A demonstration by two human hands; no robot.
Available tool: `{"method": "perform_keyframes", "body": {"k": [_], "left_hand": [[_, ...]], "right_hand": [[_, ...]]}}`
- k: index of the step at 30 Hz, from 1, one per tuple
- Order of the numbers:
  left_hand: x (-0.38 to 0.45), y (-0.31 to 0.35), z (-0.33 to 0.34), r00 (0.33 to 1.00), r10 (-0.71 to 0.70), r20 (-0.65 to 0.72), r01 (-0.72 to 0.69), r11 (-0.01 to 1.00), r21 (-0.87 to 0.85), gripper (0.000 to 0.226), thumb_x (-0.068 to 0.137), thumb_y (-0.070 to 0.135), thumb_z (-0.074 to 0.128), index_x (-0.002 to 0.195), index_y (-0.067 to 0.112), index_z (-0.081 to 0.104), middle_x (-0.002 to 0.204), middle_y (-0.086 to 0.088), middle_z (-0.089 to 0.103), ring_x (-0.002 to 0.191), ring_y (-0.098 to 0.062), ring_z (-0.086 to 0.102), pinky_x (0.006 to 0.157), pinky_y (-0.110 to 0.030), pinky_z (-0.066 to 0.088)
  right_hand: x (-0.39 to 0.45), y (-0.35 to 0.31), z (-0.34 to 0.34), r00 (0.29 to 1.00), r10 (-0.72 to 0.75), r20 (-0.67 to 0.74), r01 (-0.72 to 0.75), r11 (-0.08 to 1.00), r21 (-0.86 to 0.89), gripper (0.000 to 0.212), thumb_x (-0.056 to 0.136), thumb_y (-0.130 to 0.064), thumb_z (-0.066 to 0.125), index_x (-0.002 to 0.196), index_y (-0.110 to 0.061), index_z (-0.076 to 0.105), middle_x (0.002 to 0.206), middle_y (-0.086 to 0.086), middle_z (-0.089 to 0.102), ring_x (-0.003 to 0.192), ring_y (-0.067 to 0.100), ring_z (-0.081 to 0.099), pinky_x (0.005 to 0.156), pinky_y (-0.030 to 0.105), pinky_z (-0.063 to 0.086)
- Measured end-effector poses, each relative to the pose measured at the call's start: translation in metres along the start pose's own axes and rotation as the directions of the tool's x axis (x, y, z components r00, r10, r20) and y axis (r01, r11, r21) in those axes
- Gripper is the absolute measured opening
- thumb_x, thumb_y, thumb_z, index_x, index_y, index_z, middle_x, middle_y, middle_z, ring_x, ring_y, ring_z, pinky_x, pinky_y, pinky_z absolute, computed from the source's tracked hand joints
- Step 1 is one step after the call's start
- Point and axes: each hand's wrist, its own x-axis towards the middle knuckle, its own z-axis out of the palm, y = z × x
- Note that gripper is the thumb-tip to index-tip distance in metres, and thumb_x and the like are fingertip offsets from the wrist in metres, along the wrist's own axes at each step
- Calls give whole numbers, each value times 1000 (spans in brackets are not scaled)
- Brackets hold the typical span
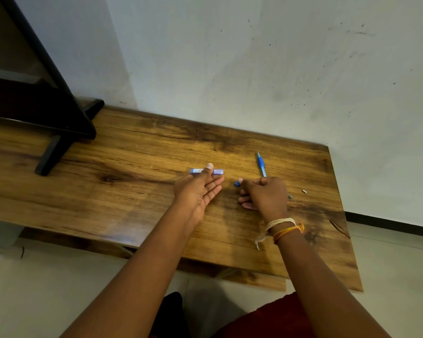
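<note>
A slim blue lead case point(217, 171) lies flat on the wooden table point(137, 191). My left hand point(198, 191) reaches over it with the palm turned right and the fingers straight. Its thumb presses down across the case's middle. My right hand point(264, 193), with thread bands at the wrist, is curled just right of it. Its thumb and forefinger pinch a small blue cap point(236, 183) against the table. A blue pen point(261, 164) lies behind this hand, and its near end is hidden by the knuckles.
A small white piece point(303, 191) and a tiny grey bit point(289, 196) lie right of my right hand. A black stand point(66, 128) occupies the table's far left. The wall runs along the table's back edge. The right table edge is close.
</note>
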Motion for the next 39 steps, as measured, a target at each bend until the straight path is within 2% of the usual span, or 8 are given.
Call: {"method": "perform_keyframes", "body": {"k": [6, 10, 13, 18, 22, 29, 35, 39], "left_hand": [[0, 0, 2, 998, -12, -55, 15, 999, 42, 12, 90, 21, 61, 89, 9, 60, 90, -13, 70, 83, -20, 69, 70, -29, 55], [-2, -2, 6, 998, -5, -68, 12, 994, 108, 10, 89, 20, 63, 87, 10, 61, 86, -9, 68, 79, -18, 67, 71, -29, 55], [-4, -3, 7, 993, 95, -64, -77, 968, 239, 10, 87, 19, 66, 82, 11, 62, 88, -12, 70, 81, -20, 68, 79, -33, 56], [-8, -1, 8, 912, 411, -13, -334, 759, 559, 19, 82, 24, 71, 72, 8, 69, 80, -14, 73, 81, -29, 71, 81, -48, 57], [-9, -1, 8, 864, 504, 22, -409, 674, 615, 19, 80, 26, 72, 72, 9, 71, 73, -10, 73, 75, -27, 71, 76, -48, 58], [-3, -3, 6, 944, 320, -77, -254, 857, 448, 16, 84, 24, 70, 74, 11, 68, 87, -13, 74, 83, -25, 72, 75, -36, 59], [-1, -2, 7, 984, 150, -97, -121, 960, 252, 20, 86, 20, 67, 97, 4, 63, 84, -11, 70, 71, -18, 68, 70, -29, 56], [-1, 1, 5, 993, 67, -99, -51, 986, 156, 13, 88, 20, 65, 84, 11, 57, 76, -6, 65, 68, -16, 65, 70, -29, 54]], "right_hand": [[-9, -13, 3, 935, 142, 326, -286, 845, 452, 11, 92, -4, 58, 92, 3, 67, 75, 12, 72, 64, 18, 71, 63, 27, 60], [-12, -12, 5, 887, 167, 431, -390, 771, 503, 17, 96, -3, 51, 92, 6, 65, 81, 18, 71, 66, 20, 72, 67, 28, 60], [-11, -12, 4, 854, 182, 487, -454, 718, 528, 20, 97, -4, 48, 94, 7, 64, 76, 18, 74, 64, 22, 74, 66, 28, 60], [-11, -11, 1, 827, 207, 523, -507, 678, 532, 22, 97, -4, 47, 95, 9, 65, 81, 20, 74, 69, 24, 74, 73, 30, 59], [-10, -10, 2, 820, 220, 529, -525, 659, 539, 22, 97, -3, 47, 101, 11, 64, 85, 21, 73, 73, 25, 73, 77, 32, 58], [-9, -12, -1, 810, 213, 546, -529, 667, 525, 20, 93, 10, 45, 104, 10, 61, 96, 24, 69, 69, 23, 74, 76, 29, 58], [-12, -13, 0, 834, 185, 520, -478, 715, 511, 24, 91, 17, 41, 103, 11, 61, 93, 23, 69, 67, 21, 74, 73, 27, 58], [-11, -12, -1, 855, 167, 491, -431, 754, 495, 22, 91, 16, 44, 97, 10, 64, 84, 21, 71, 66, 21, 74, 70, 26, 59]]}}
